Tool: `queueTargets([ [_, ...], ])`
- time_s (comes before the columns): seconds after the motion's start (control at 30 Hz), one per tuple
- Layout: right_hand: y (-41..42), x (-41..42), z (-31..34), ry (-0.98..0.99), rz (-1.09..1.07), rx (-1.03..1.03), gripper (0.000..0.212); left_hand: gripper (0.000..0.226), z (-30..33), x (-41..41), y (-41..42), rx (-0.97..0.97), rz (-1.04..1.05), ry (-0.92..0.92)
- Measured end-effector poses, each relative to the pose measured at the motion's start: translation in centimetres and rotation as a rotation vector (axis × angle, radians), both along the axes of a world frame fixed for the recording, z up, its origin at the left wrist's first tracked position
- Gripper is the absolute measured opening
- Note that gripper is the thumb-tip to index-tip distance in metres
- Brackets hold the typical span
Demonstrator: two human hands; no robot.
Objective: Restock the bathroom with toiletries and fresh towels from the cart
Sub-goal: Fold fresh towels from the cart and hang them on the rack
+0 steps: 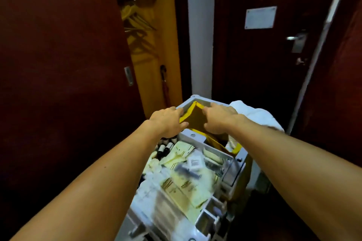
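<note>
Both arms reach out over the housekeeping cart [197, 101], and the two hands meet at its far end. The left hand [166, 121] has its fingers curled over the yellow edge of the linen bag [197, 121] that lines the cart's far frame, gripping that rim. The right hand [219, 121] lies just across the bag's brown mouth from it, fingers bent down onto the opposite yellow hem and thumb tucked under, so it too grips the bag. Between the two hands the bag's opening gapes dark.

Just beyond the right hand, heaped on the cart's corner, sits a pile of white towels [252, 115], close to the wrist but not touched by it. Below the hands, nearer the person, the cart's top tray is crowded with toiletries: pale yellow packets [184, 150] lie fanned and overlapping under the forearms, and a few small dark bottles [165, 147] stand clustered just beneath the left wrist. A small white box [194, 162] rests among the packets. The nearer part of the tray is blurred, and what lies there cannot be made out beyond more yellow wrappers and something white.

Past the left hand, an open wardrobe [166, 45] shows wooden hangers [137, 23]. Beyond the right hand stands a dark door [250, 74] with a metal handle [295, 38] and a pale plaque [260, 17].
</note>
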State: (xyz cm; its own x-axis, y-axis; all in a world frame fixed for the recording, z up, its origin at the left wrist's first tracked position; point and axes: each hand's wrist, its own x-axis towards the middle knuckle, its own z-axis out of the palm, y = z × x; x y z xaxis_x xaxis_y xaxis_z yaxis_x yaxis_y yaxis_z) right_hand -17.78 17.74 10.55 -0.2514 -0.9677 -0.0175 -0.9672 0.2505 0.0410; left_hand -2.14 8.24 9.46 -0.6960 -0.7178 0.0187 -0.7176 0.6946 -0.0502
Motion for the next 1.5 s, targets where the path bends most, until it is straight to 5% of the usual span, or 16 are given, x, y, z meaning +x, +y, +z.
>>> queueTargets([
  [0.5, -1.8, -9.2, -8.4, -0.099, -0.714, 0.036, 0.052, 0.051, -7.4, -16.6, -4.3, 0.061, -0.449, 0.009],
  [0.87, -7.0, -16.0, -14.4, 0.033, -0.818, -0.027, 0.065, 0.078, -14.5, -26.6, -8.5, 0.165, -0.524, 0.057],
  [1.03, -7.7, -18.6, -16.4, -0.11, -0.943, -0.035, 0.082, 0.096, -16.3, -30.5, -8.2, 0.361, -0.437, 0.159],
  [1.1, -7.9, -19.4, -16.7, -0.066, -0.941, -0.072, 0.073, 0.091, -16.3, -31.6, -8.0, 0.38, -0.405, 0.199],
  [1.27, -8.0, -19.1, -16.8, -0.151, -0.975, -0.246, 0.061, 0.034, -15.1, -32.6, -8.8, 0.297, -0.371, 0.254],
  [1.5, -7.6, -18.7, -16.0, -0.346, -1.205, -0.554, 0.06, 0.018, -13.3, -32.1, -10.0, 0.607, -0.251, 0.646],
])
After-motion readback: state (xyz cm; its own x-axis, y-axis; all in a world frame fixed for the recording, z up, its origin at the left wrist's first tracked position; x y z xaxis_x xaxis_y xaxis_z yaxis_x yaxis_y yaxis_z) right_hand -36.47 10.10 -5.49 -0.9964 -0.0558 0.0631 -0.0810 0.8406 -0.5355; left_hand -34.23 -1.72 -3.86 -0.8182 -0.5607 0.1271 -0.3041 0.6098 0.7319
